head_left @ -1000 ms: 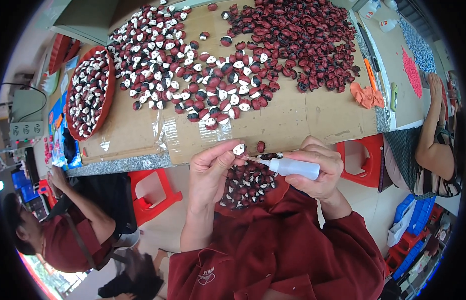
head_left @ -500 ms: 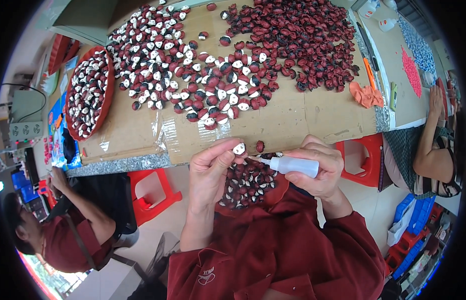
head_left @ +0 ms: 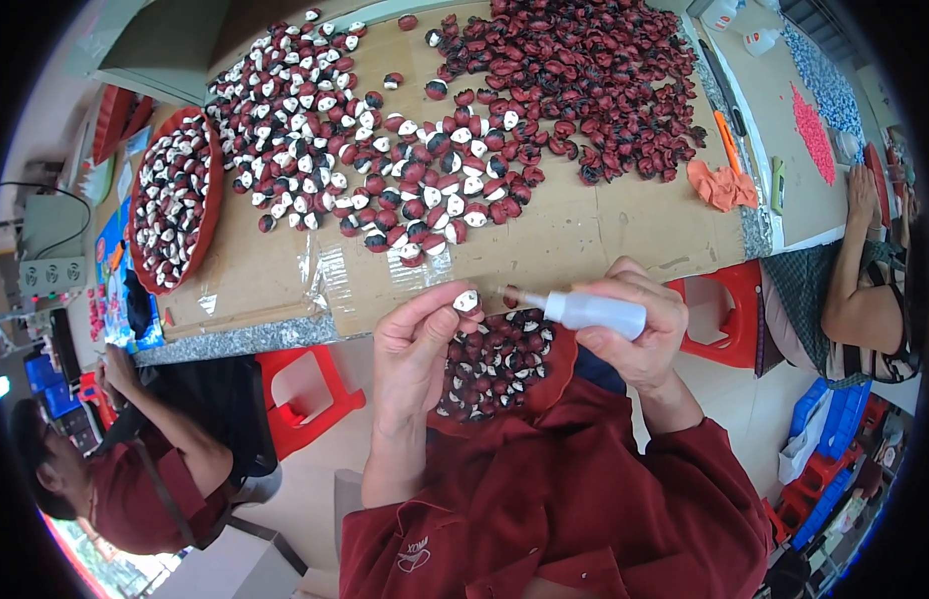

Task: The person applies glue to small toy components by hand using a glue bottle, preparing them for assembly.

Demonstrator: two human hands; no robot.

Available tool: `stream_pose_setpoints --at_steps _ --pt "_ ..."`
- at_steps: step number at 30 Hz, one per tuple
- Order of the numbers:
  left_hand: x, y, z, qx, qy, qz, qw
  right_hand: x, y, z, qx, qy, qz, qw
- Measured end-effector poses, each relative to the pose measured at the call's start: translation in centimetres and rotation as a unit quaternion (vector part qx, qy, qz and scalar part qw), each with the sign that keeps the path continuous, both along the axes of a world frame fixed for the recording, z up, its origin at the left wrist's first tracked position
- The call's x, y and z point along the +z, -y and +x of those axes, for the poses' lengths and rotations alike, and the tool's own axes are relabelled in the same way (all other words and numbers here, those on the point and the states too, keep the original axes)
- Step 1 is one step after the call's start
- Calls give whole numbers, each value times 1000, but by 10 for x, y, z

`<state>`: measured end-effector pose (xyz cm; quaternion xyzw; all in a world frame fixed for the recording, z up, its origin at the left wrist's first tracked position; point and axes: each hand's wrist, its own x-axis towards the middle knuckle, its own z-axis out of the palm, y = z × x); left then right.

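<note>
My left hand (head_left: 410,344) pinches a small piece (head_left: 466,301) with a white face and dark red sides between thumb and fingertips. In my right hand (head_left: 644,329) is a translucent white squeeze bottle (head_left: 602,315), lying nearly level with its thin nozzle pointing left. The nozzle tip is a little right of the piece, apart from it. Beneath both hands, a red tray (head_left: 561,377) holds several pieces in dark red, black and white. One dark red piece (head_left: 510,297) lies at the table edge, just behind the nozzle.
Cardboard covers the table (head_left: 574,240). Red-and-white pieces (head_left: 295,130) spread at left; dark red shells (head_left: 604,90) heap at right. A filled red tray (head_left: 213,190) stands far left. An orange cloth (head_left: 722,187) lies at right. Co-workers sit on both sides, near red stools (head_left: 310,394).
The bottle has drawn back slightly to the right, and its nozzle has come away from the piece. My left hand keeps its pinch. The whole view has shifted a little.
</note>
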<state>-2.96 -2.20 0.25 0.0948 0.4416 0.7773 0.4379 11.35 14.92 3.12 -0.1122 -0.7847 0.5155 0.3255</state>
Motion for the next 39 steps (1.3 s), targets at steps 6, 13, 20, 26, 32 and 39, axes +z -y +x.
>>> stream_pose_setpoints --at_steps 6,13,20,26,32,39 --pt "8 6 9 13 -36 -31 999 -14 1 -24 -25 30 -99 994" --pt "4 15 17 7 -16 -50 999 -18 3 -48 -96 46 34 994" --pt "-5 24 25 -1 -14 -77 997 -13 30 -27 -108 81 182 974" --pt "-1 17 30 2 14 -68 998 -20 33 -32 -67 90 113 987" --pt "-5 14 34 -26 -5 -55 998 -2 33 -20 48 74 -41 995" --pt "-11 11 37 -22 -52 -62 996 -7 30 -14 78 39 146 985"
